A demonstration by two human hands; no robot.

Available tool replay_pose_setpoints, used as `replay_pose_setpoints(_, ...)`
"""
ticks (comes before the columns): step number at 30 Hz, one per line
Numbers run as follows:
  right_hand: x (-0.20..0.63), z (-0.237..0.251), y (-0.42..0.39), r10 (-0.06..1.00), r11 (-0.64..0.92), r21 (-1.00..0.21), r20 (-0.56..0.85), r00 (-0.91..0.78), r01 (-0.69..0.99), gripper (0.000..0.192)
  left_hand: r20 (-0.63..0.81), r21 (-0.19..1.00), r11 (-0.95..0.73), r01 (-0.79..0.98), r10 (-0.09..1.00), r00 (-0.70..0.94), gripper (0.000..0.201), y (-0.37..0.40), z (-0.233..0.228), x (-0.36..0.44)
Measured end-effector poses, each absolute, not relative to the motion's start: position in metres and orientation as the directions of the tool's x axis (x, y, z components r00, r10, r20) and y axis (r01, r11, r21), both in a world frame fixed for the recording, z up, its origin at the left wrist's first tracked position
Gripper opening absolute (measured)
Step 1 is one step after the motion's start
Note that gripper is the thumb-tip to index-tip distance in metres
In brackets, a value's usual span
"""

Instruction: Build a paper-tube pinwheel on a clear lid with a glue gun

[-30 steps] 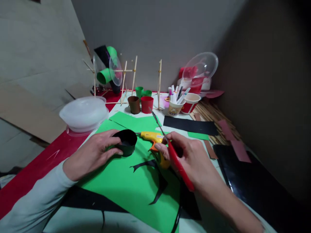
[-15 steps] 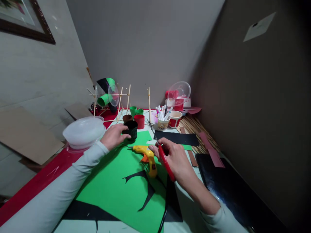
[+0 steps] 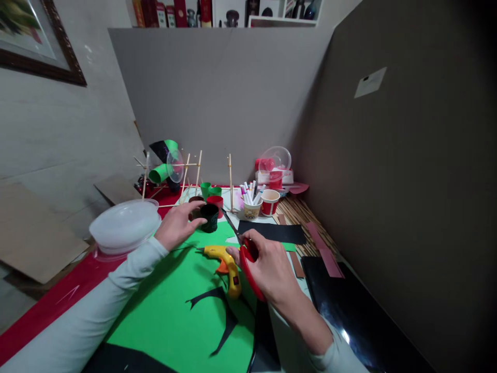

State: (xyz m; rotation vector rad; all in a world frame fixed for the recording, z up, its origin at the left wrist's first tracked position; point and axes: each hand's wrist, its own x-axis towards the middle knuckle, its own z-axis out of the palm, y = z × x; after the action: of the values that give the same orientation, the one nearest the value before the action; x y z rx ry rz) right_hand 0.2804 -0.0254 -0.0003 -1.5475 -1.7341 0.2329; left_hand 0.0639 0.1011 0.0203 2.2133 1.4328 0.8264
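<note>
Beside a small black paper cup [image 3: 210, 218], my left hand [image 3: 179, 224] is open, thumb and fingers apart. Its fingertips are at the cup's left edge; whether they touch it, I cannot tell. The cup stands upright at the far end of a green sheet [image 3: 155, 311]. Red-handled scissors [image 3: 250, 269] are in my right hand [image 3: 274, 264], blades pointing away toward the black cup. A yellow glue gun [image 3: 223, 257] lies on the green sheet between my hands. Behind the black cup stand a red cup [image 3: 216, 203], a brown one and two green ones.
A curved black scrap [image 3: 221, 311] lies on the green sheet. Markers in a paper cup [image 3: 252, 210], a red-and-white cup [image 3: 270, 202] and a black strip [image 3: 272, 232] are beyond my right hand. Stick frames [image 3: 230, 181] stand behind. A clear plastic tub [image 3: 124, 225] sits left, a black glossy panel [image 3: 349, 311] right.
My left hand's fingers have loosened from the black cup, which now stands by itself. The view has tilted upward, showing a shelf. My right hand still holds the scissors.
</note>
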Motion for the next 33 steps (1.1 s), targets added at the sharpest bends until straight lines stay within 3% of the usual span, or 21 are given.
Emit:
replay_pose_setpoints(5,0.273,0.005,-0.040,0.789,0.287,-0.373,0.614,0.003,0.882,0.016,0.141,0.908,-0.262,0.328,0.926,0.349,0.064,0.027,0.031,0.066)
replay_pose_setpoints(6,0.270,0.006,-0.043,0.762,0.297,-0.322,0.647,-0.020,0.899,0.015,0.094,0.980,-0.145,0.138,0.942,0.321,0.062,0.012,0.030,0.070)
replay_pose_setpoints(8,0.262,0.008,-0.051,0.714,0.311,-0.224,0.697,-0.071,0.924,0.020,0.060,0.992,-0.027,-0.121,0.959,0.276,0.062,-0.014,0.029,0.078)
replay_pose_setpoints(10,0.254,0.008,-0.060,0.677,0.322,-0.142,0.726,-0.123,0.936,0.024,0.070,0.965,-0.020,-0.260,0.981,0.181,0.063,-0.032,0.027,0.085)
replay_pose_setpoints(13,0.241,0.003,-0.077,0.641,0.327,-0.068,0.748,-0.169,0.943,0.030,0.091,0.950,-0.077,-0.303,0.995,0.029,0.052,-0.047,0.024,0.085)
replay_pose_setpoints(18,0.220,-0.012,-0.114,0.592,0.285,-0.007,0.788,-0.170,0.958,0.034,0.004,0.956,-0.012,-0.294,1.000,-0.029,0.047,-0.073,0.010,0.062)
replay_pose_setpoints(27,0.203,-0.040,-0.169,0.682,0.319,-0.007,0.696,-0.224,0.948,0.037,-0.219,0.932,0.173,-0.317,0.969,-0.113,0.066,-0.115,-0.017,0.029)
replay_pose_setpoints(33,0.214,-0.039,-0.191,0.702,0.313,-0.031,0.681,-0.209,0.949,0.041,-0.199,0.951,0.142,-0.275,0.960,-0.195,0.055,-0.110,-0.016,-0.003)
